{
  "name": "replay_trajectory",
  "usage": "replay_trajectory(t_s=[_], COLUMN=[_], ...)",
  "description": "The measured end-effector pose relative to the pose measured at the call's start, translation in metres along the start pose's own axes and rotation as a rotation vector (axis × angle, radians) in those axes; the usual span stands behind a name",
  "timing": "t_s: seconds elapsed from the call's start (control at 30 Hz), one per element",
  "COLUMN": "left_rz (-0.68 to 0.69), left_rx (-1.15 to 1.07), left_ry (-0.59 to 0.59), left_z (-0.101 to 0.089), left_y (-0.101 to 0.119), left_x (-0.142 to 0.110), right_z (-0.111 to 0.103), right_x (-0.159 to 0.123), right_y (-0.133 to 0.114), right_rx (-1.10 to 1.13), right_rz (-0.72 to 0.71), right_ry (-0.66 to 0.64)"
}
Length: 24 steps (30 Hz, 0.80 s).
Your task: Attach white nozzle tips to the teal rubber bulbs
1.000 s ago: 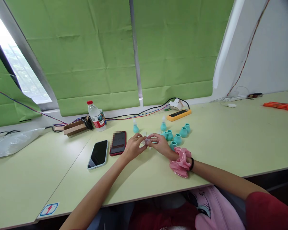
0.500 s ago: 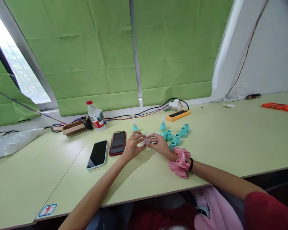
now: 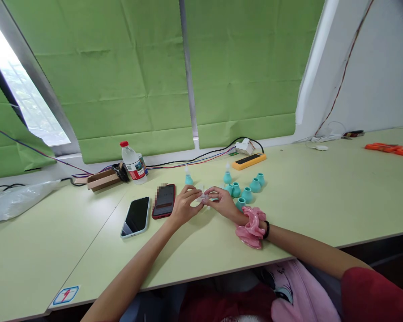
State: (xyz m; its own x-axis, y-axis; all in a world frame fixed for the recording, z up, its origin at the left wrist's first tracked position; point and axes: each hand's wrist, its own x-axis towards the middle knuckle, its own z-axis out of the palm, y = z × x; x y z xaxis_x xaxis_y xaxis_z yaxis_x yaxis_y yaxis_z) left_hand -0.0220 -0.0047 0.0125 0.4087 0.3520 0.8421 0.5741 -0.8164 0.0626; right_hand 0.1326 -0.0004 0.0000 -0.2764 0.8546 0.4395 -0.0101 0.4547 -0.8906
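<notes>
Between the fingertips of my left hand (image 3: pixel 187 205) and my right hand (image 3: pixel 223 203) is a small clear plastic piece (image 3: pixel 204 197). Both hands are closed on it, and the fingers partly hide its shape. Close beyond them, a teal bulb with a clear nozzle (image 3: pixel 188 178) stands upright; a second nozzled bulb (image 3: pixel 227 175) stands farther right. Several open-topped teal bulbs (image 3: pixel 246 194) are grouped beside my right hand, one (image 3: pixel 241 204) near its wrist. A pink scrunchie (image 3: pixel 251 227) is around my right wrist.
Left of my hands lie a red-cased phone (image 3: pixel 164 201) and a pale-cased phone (image 3: pixel 135 217). Behind them stand a plastic bottle (image 3: pixel 134 164) and a cardboard tray (image 3: pixel 104 180). A yellow device (image 3: pixel 249 161) and cables lie along the back; orange tools (image 3: pixel 384 147) lie far right.
Both hands stay together around the clear piece, with only slight finger movement. The whole view shifts a little; the bulbs and phones stay in place on the table.
</notes>
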Motion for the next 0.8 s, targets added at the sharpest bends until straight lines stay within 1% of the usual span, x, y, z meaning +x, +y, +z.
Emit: replay_trajectory(t_s=[0.1,0.3,0.37,0.43,0.5,0.57,0.67,0.7,0.8], left_rz=[0.043,0.077,0.052,0.006,-0.053,-0.14,-0.339,-0.411,-0.607], left_rx=[0.056,0.143,0.185,0.211,0.186,0.095,-0.169,-0.293,-0.666], left_ry=[-0.043,-0.073,-0.122,-0.204,-0.289,-0.311,-0.281,-0.302,-0.433], left_z=[-0.001,-0.003,-0.005,-0.009,-0.014,-0.019,-0.022,-0.023,-0.024], left_y=[0.001,0.002,0.003,0.005,0.005,0.004,0.001,0.0,0.001], left_x=[0.0,-0.001,0.001,0.003,0.005,0.007,0.011,0.012,0.016], right_z=[0.001,0.001,0.0,-0.001,-0.002,-0.002,-0.003,-0.003,-0.003], right_x=[-0.001,0.0,0.0,0.0,0.0,0.0,-0.001,-0.002,-0.002], right_y=[0.001,0.001,0.0,-0.001,-0.003,-0.005,-0.007,-0.007,-0.006], right_rx=[0.003,-0.025,-0.05,-0.074,-0.086,-0.097,-0.136,-0.149,-0.179], right_rz=[0.0,-0.014,-0.037,-0.071,-0.117,-0.172,-0.258,-0.282,-0.337], right_ry=[-0.012,0.002,0.021,0.038,0.035,0.013,-0.02,-0.026,-0.027])
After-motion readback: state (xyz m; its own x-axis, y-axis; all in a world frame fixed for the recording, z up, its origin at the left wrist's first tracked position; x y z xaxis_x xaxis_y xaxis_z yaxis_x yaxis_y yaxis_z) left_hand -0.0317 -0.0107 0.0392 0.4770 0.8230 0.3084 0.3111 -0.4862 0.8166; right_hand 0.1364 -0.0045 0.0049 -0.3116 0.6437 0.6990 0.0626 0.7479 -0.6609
